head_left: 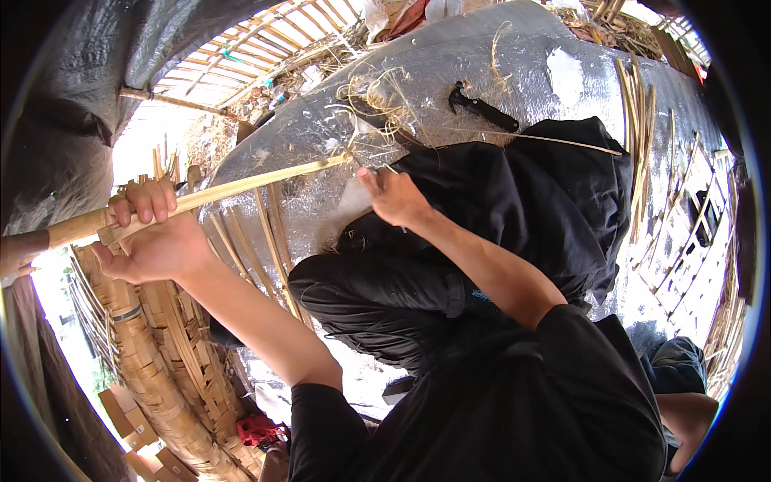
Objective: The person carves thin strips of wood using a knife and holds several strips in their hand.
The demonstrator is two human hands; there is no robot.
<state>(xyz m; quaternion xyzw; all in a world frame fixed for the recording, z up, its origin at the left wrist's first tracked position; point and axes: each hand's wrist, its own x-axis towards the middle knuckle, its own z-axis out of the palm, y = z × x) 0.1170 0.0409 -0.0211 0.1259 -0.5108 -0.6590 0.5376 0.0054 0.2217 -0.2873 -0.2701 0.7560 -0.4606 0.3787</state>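
Bamboo strip [261,181], gripped by the left hand [167,245], is slanted up rightward toward a tool [358,161] clasped by the right hand [397,199].

The view comes from the left of two wide fisheye cameras worn side by side on the person's head, looking down, upright and unmirrored, past the black shirt [482,410] to the left grip [166,251] and the right grip [397,198]. It stands near enough that the left forearm [261,313] and the right forearm [490,265] show nearly whole, running up to the grips from below, yet wide enough to take in the silvery sheet [450,48] beyond the right grip and the slatted fence [261,44] past the left.
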